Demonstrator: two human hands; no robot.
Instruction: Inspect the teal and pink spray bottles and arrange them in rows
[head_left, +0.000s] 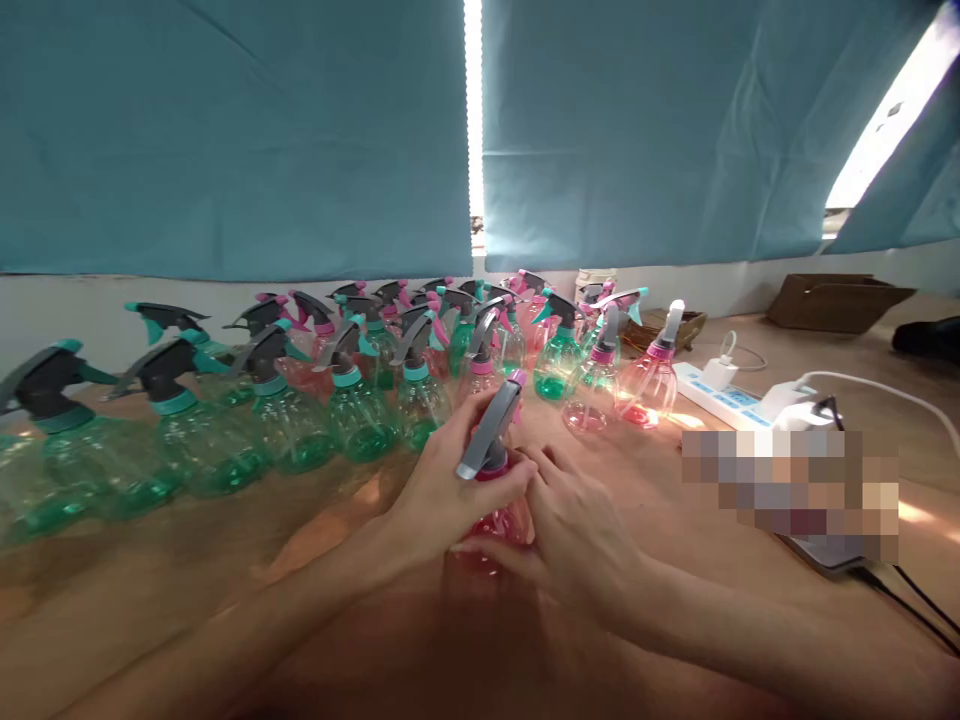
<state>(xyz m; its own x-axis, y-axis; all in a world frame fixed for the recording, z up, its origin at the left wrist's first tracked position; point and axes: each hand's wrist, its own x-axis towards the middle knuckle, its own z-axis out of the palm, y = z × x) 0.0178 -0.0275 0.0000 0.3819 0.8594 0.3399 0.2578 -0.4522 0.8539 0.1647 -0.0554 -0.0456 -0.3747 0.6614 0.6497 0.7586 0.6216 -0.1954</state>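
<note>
A pink see-through spray bottle [487, 560] stands upright in front of me, topped by a grey and pink trigger head [493, 425]. My left hand [450, 480] is wrapped round the neck and trigger head, its thumb across the pink collar. Lower down, my right hand [574, 505] grips the bottle's body from the right, with its fingertips close to the left thumb. Part of the body is hidden behind the fingers. Just beyond my hands is another pink-collared spray bottle [481, 372], and a clear pink spray bottle [590, 400] stands to the right.
Several green spray bottles [364, 425] stand in rows at the left and back of the brown table [337, 610]. To the right lie a white power strip [724, 395] with plugs and cables, and a blurred-out device. An open cardboard box [832, 302] sits farther back, below blue curtains [637, 130].
</note>
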